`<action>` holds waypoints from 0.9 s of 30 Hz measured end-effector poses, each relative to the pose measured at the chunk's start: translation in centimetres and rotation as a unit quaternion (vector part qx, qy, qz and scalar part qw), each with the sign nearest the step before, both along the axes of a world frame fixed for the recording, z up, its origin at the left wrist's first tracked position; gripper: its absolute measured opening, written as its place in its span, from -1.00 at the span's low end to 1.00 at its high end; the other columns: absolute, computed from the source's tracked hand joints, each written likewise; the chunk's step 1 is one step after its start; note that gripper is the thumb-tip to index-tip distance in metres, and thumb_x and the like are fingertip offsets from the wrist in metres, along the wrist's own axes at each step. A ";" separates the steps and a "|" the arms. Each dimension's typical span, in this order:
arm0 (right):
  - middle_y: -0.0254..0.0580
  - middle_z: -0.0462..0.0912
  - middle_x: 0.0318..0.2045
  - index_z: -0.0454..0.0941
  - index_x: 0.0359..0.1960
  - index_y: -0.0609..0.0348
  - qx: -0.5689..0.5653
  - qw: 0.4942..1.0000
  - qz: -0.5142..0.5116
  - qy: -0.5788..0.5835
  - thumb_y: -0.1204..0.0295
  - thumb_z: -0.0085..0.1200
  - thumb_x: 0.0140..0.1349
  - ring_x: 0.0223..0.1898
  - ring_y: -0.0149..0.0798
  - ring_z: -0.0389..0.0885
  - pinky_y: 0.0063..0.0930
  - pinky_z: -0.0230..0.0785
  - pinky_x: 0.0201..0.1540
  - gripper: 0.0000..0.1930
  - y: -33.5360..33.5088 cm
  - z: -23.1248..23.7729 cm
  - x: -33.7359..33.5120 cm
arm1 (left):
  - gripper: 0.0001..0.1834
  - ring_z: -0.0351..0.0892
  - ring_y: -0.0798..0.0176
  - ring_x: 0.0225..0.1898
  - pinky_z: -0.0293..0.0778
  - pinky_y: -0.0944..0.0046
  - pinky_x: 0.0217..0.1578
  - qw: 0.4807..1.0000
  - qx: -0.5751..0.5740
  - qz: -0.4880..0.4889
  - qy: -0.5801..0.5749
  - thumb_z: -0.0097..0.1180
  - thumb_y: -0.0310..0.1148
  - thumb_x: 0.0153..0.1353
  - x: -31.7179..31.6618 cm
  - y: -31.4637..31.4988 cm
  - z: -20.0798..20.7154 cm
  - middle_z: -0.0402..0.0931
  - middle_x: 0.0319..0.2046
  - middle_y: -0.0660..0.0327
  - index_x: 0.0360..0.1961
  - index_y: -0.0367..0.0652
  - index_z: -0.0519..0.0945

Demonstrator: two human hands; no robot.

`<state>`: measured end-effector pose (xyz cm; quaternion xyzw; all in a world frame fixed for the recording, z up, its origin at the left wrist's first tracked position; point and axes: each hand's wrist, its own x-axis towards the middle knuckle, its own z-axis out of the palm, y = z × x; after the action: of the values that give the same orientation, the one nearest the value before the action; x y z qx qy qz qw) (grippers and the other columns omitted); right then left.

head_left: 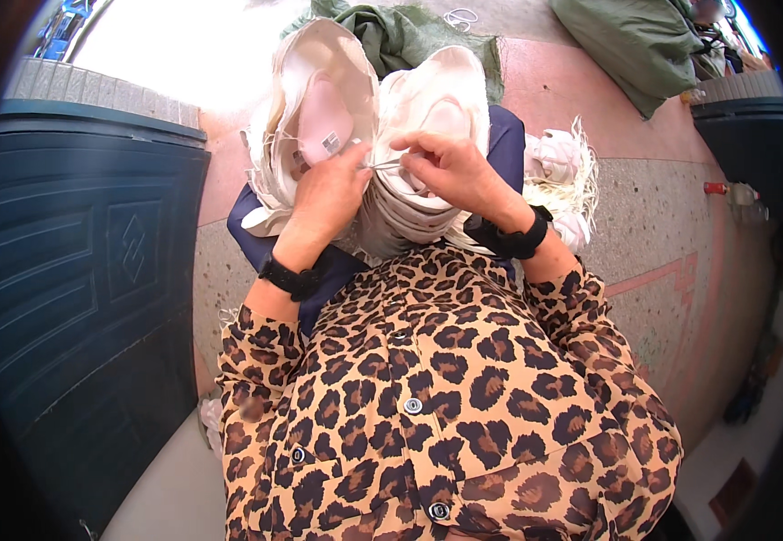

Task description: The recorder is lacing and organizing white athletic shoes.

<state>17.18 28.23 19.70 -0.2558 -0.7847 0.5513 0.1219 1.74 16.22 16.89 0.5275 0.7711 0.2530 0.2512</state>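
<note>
Two stacks of nested pale shoe uppers rest on my lap. The left shoe upper stack [276, 108] opens toward me, with a pink lining and a small printed label inside. Beside it stands the right shoe upper stack [393, 216], its layers showing along the near side. My left hand [330, 187] is closed, thumb and fingers pinched at the inner edge of the left stack. Between the two stacks a slim metal tool [386, 165] points leftward to those fingertips. My right hand [453, 171] is closed around its other end; its exact kind is hard to make out.
More pale pieces with loose fringed threads [561, 171] lie on the floor to the right. A dark green sack [630, 50] sits at the far right, and green cloth [400, 32] lies behind the stacks. A dark blue panelled door [94, 252] stands at left.
</note>
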 end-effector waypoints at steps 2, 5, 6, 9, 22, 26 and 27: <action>-0.11 0.57 -0.54 0.56 -0.20 0.24 0.029 0.997 0.037 0.061 0.56 0.02 0.07 -0.50 -0.31 0.55 -0.48 0.38 -0.41 -0.77 -0.5 0.0 -0.8 | -0.80 0.52 -0.15 -0.40 0.39 -0.03 -0.38 1.000 0.002 -0.027 0.008 0.03 -0.27 0.15 0.2 0.2 -0.8 0.54 -0.46 -0.07 -0.34 -0.16 0.59; -0.11 0.58 -0.50 0.52 -0.18 0.24 0.088 0.984 0.087 0.130 0.55 0.05 0.06 -0.49 -0.30 0.56 -0.49 0.38 -0.40 -0.75 -0.6 -0.5 -1.8 | -0.82 0.50 -0.16 -0.40 0.37 -0.04 -0.37 0.997 0.052 -0.064 -0.007 0.00 -0.33 0.17 -0.1 0.5 -1.9 0.52 -0.50 -0.07 -0.43 -0.19 0.57; -0.08 0.58 -0.47 0.50 -0.17 0.25 0.062 0.990 0.065 0.108 0.54 0.06 0.05 -0.46 -0.23 0.56 -0.45 0.39 -0.38 -0.74 -0.5 -0.8 -1.9 | -0.82 0.49 -0.16 -0.40 0.37 -0.04 -0.36 0.991 0.107 -0.076 -0.004 0.00 -0.34 0.17 -0.4 0.6 -2.1 0.51 -0.51 -0.07 -0.45 -0.20 0.56; 0.07 0.58 -0.37 0.43 -0.13 0.28 0.141 0.984 -0.002 0.113 0.40 0.15 0.04 -0.32 0.04 0.58 -0.23 0.40 -0.24 -0.64 -0.5 -2.1 -2.2 | -0.83 0.48 -0.14 -0.40 0.37 0.08 -0.36 0.990 0.122 -0.069 0.037 0.00 -0.38 0.18 -0.8 0.5 -2.1 0.49 -0.49 -0.07 -0.42 -0.27 0.56; 0.05 0.56 -0.55 0.54 -0.47 0.27 0.189 0.981 0.032 0.009 0.36 0.04 0.14 -0.48 0.05 0.54 -0.22 0.37 -0.36 -0.80 -0.3 -4.1 0.1 | -0.66 0.57 0.29 -0.45 0.50 0.36 -0.33 0.873 0.317 0.059 -0.367 -0.08 -0.25 0.33 -3.6 -0.6 15.0 0.54 -0.52 0.12 -0.35 -0.38 0.54; -0.04 0.54 -0.63 0.54 -0.48 0.29 0.009 0.996 -0.072 0.045 0.46 0.04 0.15 -0.49 -0.05 0.54 -0.34 0.36 -0.40 -0.86 -0.3 -1.0 -0.2 | -0.68 0.57 0.22 -0.48 0.50 0.30 -0.37 0.896 0.261 0.041 -0.357 -0.10 -0.26 0.33 -1.9 -0.6 15.8 0.53 -0.52 0.11 -0.31 -0.36 0.51; -0.06 0.56 -0.57 0.53 -0.45 0.30 -0.049 0.996 -0.069 0.029 0.49 -0.01 0.19 -0.43 -0.11 0.56 -0.39 0.36 -0.38 -0.87 -0.2 -0.3 -0.3 | -0.68 0.57 0.21 -0.49 0.51 0.28 -0.38 0.891 0.254 0.039 -0.374 -0.08 -0.26 0.32 -1.5 -0.4 15.7 0.53 -0.53 0.10 -0.30 -0.37 0.51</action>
<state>16.87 28.03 19.45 -0.2993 -0.7333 0.5866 0.1694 0.20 15.83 32.56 0.4091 0.5494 0.6287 0.3682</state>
